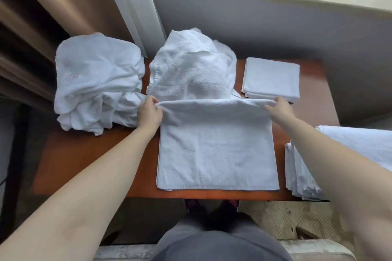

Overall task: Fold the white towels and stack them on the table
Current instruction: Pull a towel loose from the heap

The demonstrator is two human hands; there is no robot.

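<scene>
The stack of folded towels (301, 167) under the right forearm is partly covered by that arm and cut off at the frame's edge, so its height is unclear. Both arms reach forward, nearly straight. The left hand (149, 112) and right hand (280, 108) each pinch a far corner of the white towel (216, 146) (its far edge lifted, the rest flat on the table (84, 159)). Beyond the hands sits a crumpled pile (191, 70); left of the left hand, a rumpled heap (95, 82); beyond the right hand, a folded towel (272, 79).
</scene>
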